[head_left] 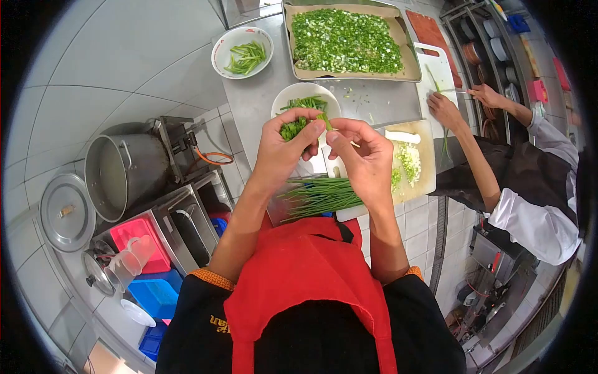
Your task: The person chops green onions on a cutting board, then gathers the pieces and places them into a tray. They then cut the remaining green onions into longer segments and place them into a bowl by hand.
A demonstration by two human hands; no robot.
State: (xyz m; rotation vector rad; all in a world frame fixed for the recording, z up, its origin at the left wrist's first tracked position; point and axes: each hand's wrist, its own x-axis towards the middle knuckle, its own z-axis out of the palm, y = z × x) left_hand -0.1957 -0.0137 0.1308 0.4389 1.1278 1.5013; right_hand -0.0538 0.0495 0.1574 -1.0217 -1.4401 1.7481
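Tabletop (pixel 395 100); left grip (pixel 284 149) holds greens (pixel 291 129).

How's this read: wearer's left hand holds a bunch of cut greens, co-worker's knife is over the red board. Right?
No, wrong board: the head view shows the co-worker holding the knife over the white board. The wearer's left hand does hold a bunch of cut greens.

Two bowls (pixel 219 55) of greens (pixel 248 57), one paper-lined tray (pixel 408 57)
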